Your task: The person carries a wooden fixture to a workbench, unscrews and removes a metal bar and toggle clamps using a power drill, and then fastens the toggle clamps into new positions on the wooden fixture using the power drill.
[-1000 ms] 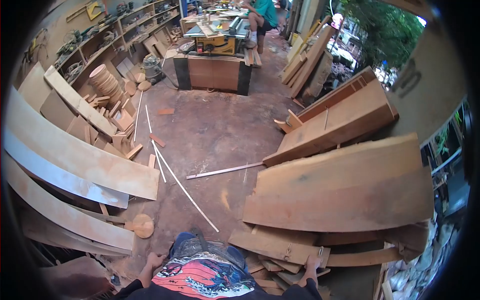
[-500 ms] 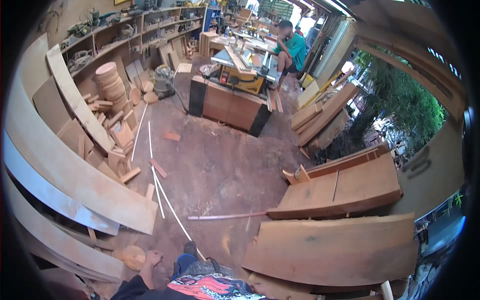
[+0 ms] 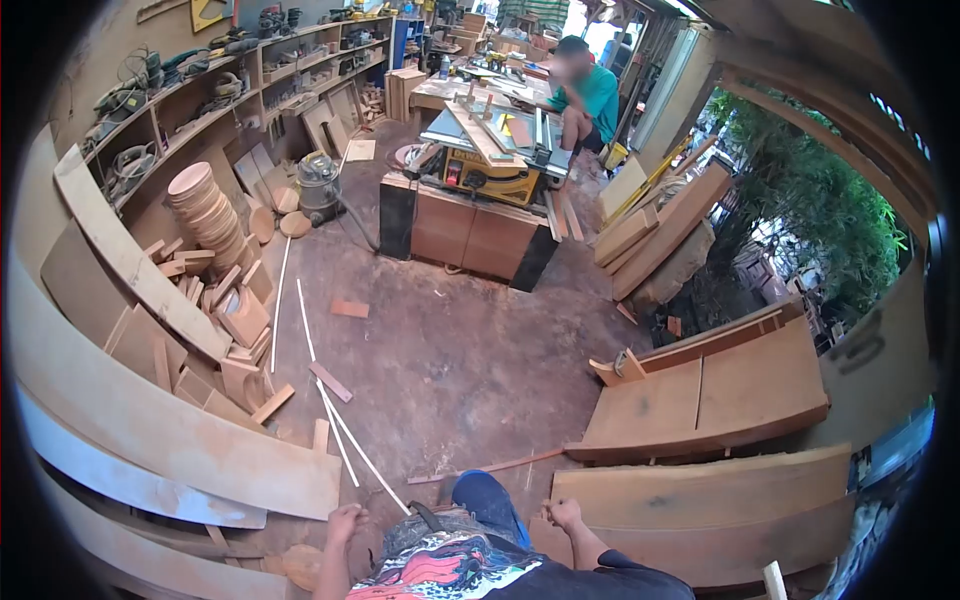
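Observation:
My left hand (image 3: 346,522) hangs at the lower middle, its fingers loosely curled with nothing seen in them. It is near the end of a long pale board (image 3: 200,420) leaning at the left. My right hand (image 3: 562,513) is raised a little at my other side, curled into a loose fist with nothing seen in it. Behind it, a wide brown wooden slab (image 3: 700,490) reaches along the right. Between my hands, my leg in blue (image 3: 490,500) is stretched forward over the floor.
Thin white strips (image 3: 360,445) and small wood offcuts (image 3: 350,308) lie on the floor. A yellow table saw (image 3: 490,178) stands ahead, with a shop vacuum (image 3: 320,185) to its left. A person in a green shirt (image 3: 600,95) sits behind it. Stacked round discs (image 3: 205,210) stand left.
The view has shifted, and the saw and slabs appear slightly differently placed. My right hand and forearm have come up into clear view. My blue-clad leg has swung forward.

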Demonstrator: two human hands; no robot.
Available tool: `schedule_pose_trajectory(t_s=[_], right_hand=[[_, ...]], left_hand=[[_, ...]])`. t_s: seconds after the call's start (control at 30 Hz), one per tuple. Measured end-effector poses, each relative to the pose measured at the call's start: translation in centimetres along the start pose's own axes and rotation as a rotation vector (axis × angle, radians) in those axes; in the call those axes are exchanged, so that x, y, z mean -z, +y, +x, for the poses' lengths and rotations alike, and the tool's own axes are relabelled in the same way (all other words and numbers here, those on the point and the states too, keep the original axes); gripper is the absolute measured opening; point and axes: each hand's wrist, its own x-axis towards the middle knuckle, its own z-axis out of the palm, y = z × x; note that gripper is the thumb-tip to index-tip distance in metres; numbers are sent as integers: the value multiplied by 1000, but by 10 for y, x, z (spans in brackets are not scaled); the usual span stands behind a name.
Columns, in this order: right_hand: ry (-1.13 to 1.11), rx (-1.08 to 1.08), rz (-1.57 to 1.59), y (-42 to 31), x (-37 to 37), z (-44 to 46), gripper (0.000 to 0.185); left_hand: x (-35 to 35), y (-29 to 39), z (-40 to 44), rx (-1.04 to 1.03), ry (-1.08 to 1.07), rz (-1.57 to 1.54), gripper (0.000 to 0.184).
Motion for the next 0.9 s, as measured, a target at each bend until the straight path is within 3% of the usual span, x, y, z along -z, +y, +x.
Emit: schedule_pose_trajectory(t_s=[0.2, 0.23, 0.33, 0.4, 0.43, 0.5, 0.53, 0.57, 0.73, 0.9], right_hand=[[-234, -171, 273, -71, -19, 110, 23], [-269, -156, 270, -91, -18, 149, 31], [-186, 367, -228, -200, 11, 269, 44], [-106, 292, 78, -340, 62, 260, 53], [43, 541, -167, -339, 35, 381, 53], [35, 509, 205, -462, 74, 377, 45], [-181, 282, 689, -514, 84, 375, 37], [-221, 299, 728, -562, 96, 381, 39], [-450, 362, 1027, -721, 135, 419, 78], [-453, 339, 1305, -839, 188, 471, 116]], left_hand=[[-72, 77, 100, 7, 2, -118, 25], [-84, 93, 122, 9, 9, -108, 25], [-123, 160, 181, -5, 44, -78, 24], [-153, 213, 198, -8, 69, -48, 23], [-167, 246, 209, -101, 58, 47, 22], [-191, 303, 221, -267, 33, 241, 21], [-198, 323, 233, -278, 40, 246, 22], [-204, 342, 252, -289, 46, 248, 22], [-244, 421, 300, -231, 39, 68, 25], [-295, 509, 357, -107, 55, -34, 24]])
